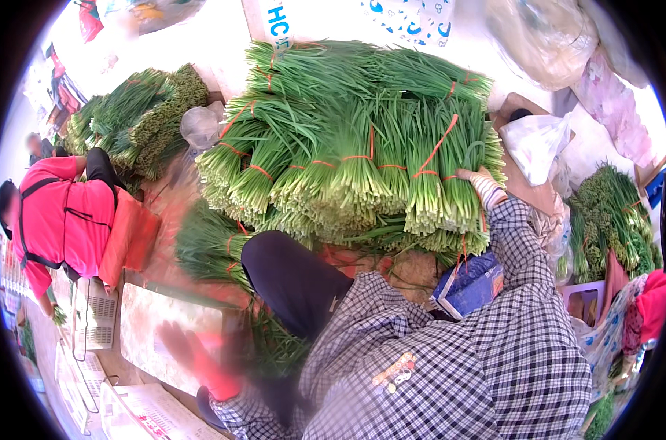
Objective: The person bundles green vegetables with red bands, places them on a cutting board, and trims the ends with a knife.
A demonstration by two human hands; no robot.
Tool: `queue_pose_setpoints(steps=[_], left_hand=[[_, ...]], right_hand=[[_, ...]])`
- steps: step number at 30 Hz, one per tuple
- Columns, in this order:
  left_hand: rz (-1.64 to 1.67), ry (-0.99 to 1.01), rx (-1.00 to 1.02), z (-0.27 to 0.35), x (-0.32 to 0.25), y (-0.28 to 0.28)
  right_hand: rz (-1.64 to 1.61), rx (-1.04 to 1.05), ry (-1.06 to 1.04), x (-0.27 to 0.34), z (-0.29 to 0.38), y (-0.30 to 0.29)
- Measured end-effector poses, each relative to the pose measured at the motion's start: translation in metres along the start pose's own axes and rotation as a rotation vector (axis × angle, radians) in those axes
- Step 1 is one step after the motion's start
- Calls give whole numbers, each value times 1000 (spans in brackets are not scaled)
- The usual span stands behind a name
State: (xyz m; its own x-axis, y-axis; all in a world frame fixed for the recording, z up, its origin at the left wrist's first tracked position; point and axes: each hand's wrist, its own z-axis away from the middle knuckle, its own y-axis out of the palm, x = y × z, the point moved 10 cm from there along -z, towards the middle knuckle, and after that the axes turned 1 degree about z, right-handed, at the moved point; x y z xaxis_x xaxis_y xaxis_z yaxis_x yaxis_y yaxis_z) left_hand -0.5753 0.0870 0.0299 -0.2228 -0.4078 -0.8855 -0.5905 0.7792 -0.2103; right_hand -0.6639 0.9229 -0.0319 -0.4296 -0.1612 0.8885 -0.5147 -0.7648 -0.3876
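Note:
A big stack of garlic chives (338,132) lies before me, tied in bundles with orange-red bands, the pale stem ends facing me. At the stack's right end my right hand (478,179), in a pale striped glove, grips a tied chive bundle (460,203) near its band; part of the hand is hidden by the leaves. My left hand (192,352), low on the left, is blurred by motion. Its fingers look apart and nothing shows in them; a red covering is around the wrist. Beneath it is a pale box-like surface (162,330).
Loose chives (212,245) lie left of my knee. A blue box (470,286) with orange bands sits by my right side. A person in pink (69,220) bends at the left, near another vegetable pile (146,115). More bundles (602,220) and a white bag (536,143) are at the right.

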Motion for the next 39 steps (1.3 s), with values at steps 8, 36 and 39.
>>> queue_pose_setpoints(steps=[8, 36, 39], left_hand=[[218, -154, 167, 13, -7, 59], [504, -236, -571, 100, 11, -95], [893, -366, -633, 114, 37, -91]], right_hand=[[-447, 439, -191, 145, 150, 11], [-293, 1652, -296, 214, 558, 521], [-191, 1442, -295, 213, 521, 524]])
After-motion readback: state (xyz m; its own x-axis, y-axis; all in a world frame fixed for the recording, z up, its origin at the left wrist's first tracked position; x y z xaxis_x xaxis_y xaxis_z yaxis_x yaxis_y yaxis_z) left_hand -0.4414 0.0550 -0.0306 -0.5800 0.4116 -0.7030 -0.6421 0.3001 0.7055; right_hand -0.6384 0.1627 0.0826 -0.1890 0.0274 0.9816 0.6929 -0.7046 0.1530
